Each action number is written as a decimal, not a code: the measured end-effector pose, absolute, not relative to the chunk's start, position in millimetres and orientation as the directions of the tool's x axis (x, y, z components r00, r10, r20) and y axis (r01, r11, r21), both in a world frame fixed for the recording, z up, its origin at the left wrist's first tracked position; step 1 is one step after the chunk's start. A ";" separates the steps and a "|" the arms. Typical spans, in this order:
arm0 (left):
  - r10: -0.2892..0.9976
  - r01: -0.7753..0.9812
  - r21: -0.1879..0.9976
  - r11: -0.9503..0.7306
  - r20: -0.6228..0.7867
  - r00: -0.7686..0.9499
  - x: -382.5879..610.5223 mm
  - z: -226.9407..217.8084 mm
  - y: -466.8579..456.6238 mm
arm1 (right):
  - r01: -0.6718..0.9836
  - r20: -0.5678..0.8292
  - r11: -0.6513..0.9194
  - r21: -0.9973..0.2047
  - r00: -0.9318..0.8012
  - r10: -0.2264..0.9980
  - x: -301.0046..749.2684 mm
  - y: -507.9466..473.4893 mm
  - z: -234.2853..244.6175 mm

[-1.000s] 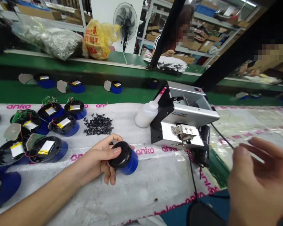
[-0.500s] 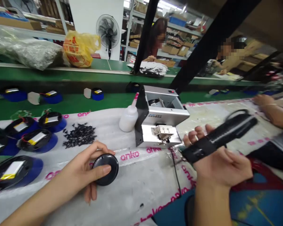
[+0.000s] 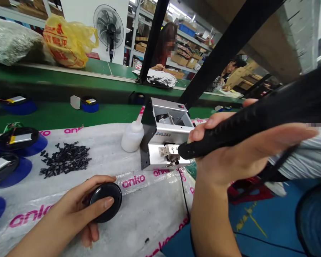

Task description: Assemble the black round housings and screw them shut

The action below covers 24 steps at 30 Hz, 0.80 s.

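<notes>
My left hand [image 3: 88,210] holds a round, glossy black disc-shaped part [image 3: 106,202] above the covered bench, thumb across its face and fingers beneath. In my right hand [image 3: 224,153], turned palm up, lies a black electric screwdriver [image 3: 246,125], its narrow end toward the silver screw feeder [image 3: 173,132]. That end covers the right side of the feeder's metal outlet; whether they touch is hidden. A white squeeze bottle [image 3: 133,136] with a pink-tipped nozzle stands at the feeder's left. Left of the bottle is a pile of small black plastic pieces [image 3: 65,159].
Blue-and-black round housings [image 3: 23,141] with battery packs sit at left. More, such as one blue housing [image 3: 90,104], are on the green conveyor [image 3: 112,114]. A yellow bag [image 3: 66,43] and a fan [image 3: 108,28] are behind. Slanted black posts [image 3: 216,53] cross overhead. People work across the line.
My right hand has brought the screwdriver closer and left, its narrow end now at the feeder's outlet. The view has turned rightward. My left hand keeps its hold on the black disc.
</notes>
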<state>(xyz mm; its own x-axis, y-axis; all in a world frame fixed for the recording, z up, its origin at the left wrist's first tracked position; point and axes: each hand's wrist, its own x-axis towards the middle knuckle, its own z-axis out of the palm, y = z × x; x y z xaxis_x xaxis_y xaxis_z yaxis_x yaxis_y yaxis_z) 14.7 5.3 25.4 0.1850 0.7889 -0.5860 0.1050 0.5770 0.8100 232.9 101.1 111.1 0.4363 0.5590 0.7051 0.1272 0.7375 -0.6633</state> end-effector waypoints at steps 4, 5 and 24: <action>0.787 0.100 0.819 0.566 -0.572 0.232 11.8 25.1 8.0 | 0.166 0.661 0.646 -0.745 0.317 0.680 236.7 107.6 98.0; 0.784 0.102 0.822 0.561 -0.567 0.254 10.8 24.7 8.8 | 0.134 0.617 0.607 -0.783 0.292 0.731 238.8 104.8 96.6; 0.794 0.042 0.835 0.549 -0.537 0.286 10.2 22.2 9.0 | 0.052 0.603 0.608 -0.792 0.225 0.766 242.8 86.6 97.3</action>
